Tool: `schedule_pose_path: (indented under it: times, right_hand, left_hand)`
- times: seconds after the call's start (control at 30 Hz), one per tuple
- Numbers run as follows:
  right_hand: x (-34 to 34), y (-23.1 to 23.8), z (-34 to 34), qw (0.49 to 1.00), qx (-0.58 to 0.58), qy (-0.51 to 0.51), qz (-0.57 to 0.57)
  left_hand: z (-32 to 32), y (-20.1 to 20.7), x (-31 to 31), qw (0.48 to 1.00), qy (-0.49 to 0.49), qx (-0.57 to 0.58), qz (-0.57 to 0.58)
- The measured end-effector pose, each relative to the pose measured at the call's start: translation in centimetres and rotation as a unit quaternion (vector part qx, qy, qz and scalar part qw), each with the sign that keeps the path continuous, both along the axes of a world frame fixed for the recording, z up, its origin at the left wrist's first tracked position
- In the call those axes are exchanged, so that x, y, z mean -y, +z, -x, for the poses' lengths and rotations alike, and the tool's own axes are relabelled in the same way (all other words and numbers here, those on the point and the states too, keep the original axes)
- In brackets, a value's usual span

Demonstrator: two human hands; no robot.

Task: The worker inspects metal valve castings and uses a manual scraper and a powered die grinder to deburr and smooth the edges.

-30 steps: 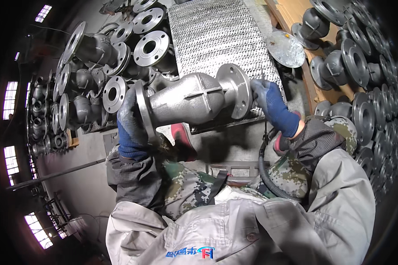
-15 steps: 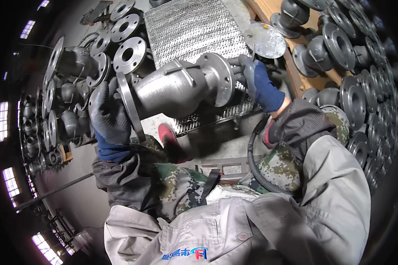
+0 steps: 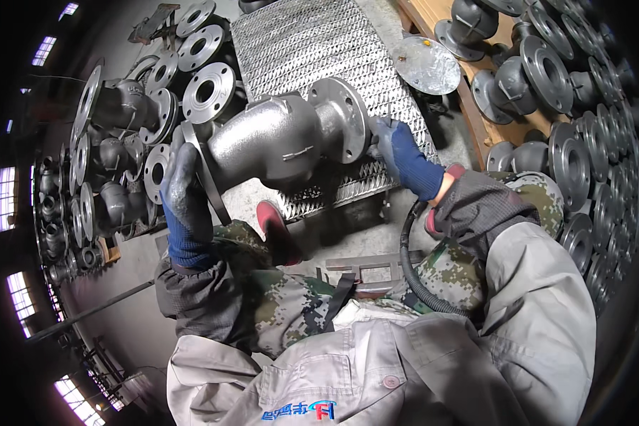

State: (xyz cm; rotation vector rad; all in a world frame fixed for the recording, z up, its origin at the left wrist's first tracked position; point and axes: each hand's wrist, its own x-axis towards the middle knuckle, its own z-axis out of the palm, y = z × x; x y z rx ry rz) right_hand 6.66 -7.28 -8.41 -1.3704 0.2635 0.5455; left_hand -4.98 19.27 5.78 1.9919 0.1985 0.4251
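Observation:
A grey cast-metal flanged valve body (image 3: 266,142) is tilted over a ridged metal-topped bench (image 3: 305,42), its right end farther from me than its left. My left hand (image 3: 183,188), in a blue glove with a grey coated palm, is closed on the left flange, its palm against the outer face. At the opposite end my right hand (image 3: 402,153), gloved alike, has its fingers bent in at the right flange's outer face. That flange partly hides the fingertips. A raised rib and a cast mark show on the body.
Several flanged valve bodies (image 3: 124,106) are stacked at the left, and more (image 3: 511,85) stand on a wooden board (image 3: 433,21) at the right. A round metal plate (image 3: 427,65) lies beside the bench. A black corrugated hose (image 3: 412,270) curves by my right leg.
The valve body has turned slightly, its right end moving away and left. My left hand has shifted right along with its flange, its fingers drawn closer together.

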Motion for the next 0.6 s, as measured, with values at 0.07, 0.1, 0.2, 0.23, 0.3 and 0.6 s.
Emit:
schedule_pose_path:
  times: [0.07, 0.1, 0.2, 0.23, 0.3, 0.6]
  right_hand:
    - [0.2, 0.7, 0.3, 0.999, 0.026, 0.007, 0.040]
    - [0.2, 1.3, 0.4, 0.998, 0.030, 0.006, 0.056]
    - [0.5, 1.8, 0.8, 0.997, 0.042, 0.022, 0.068]
    - [0.8, 1.9, 0.9, 0.996, 0.045, 0.021, 0.072]
    - [0.9, 1.2, 0.3, 0.996, 0.061, 0.023, 0.062]
    - [0.9, 3.4, -2.5, 0.998, 0.052, 0.032, -0.016]
  left_hand:
    - [0.5, -0.1, -0.2, 0.990, 0.022, -0.029, 0.135]
    - [0.9, -0.1, -0.3, 0.961, 0.043, -0.055, 0.269]
    - [1.6, -0.5, -0.4, 0.956, 0.091, -0.054, 0.275]
    - [1.6, -0.6, -0.3, 0.960, 0.104, -0.057, 0.254]
    - [2.0, -1.9, -2.0, 0.969, 0.053, -0.032, 0.239]
    - [1.8, -3.9, -4.2, 0.986, 0.008, 0.105, 0.133]
